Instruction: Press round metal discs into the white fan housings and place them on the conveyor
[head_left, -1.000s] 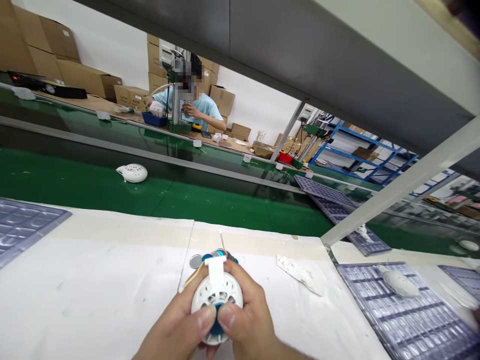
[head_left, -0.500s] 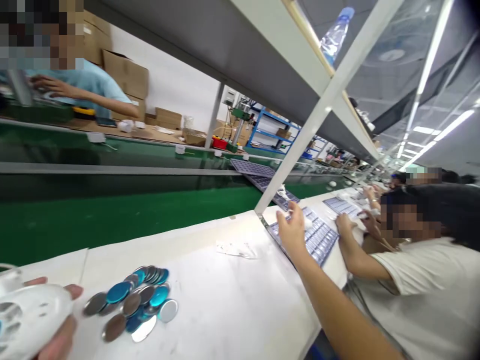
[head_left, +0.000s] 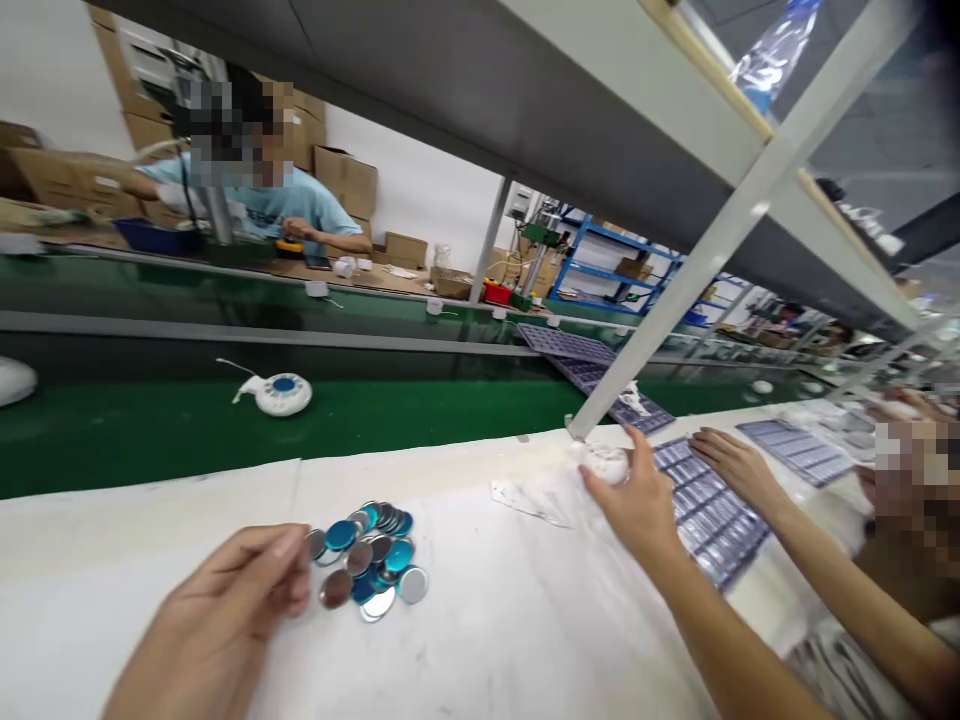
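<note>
Left hand [head_left: 221, 605], fingers loose and empty, rests at the left rim of the disc pile [head_left: 369, 562], midway between the near and far edges of the table [head_left: 487, 640]. Right hand [head_left: 637, 500] grasps a white housing [head_left: 604, 463] at the far edge. Probably best: slide one disc clear, then pinch its rim.
</note>
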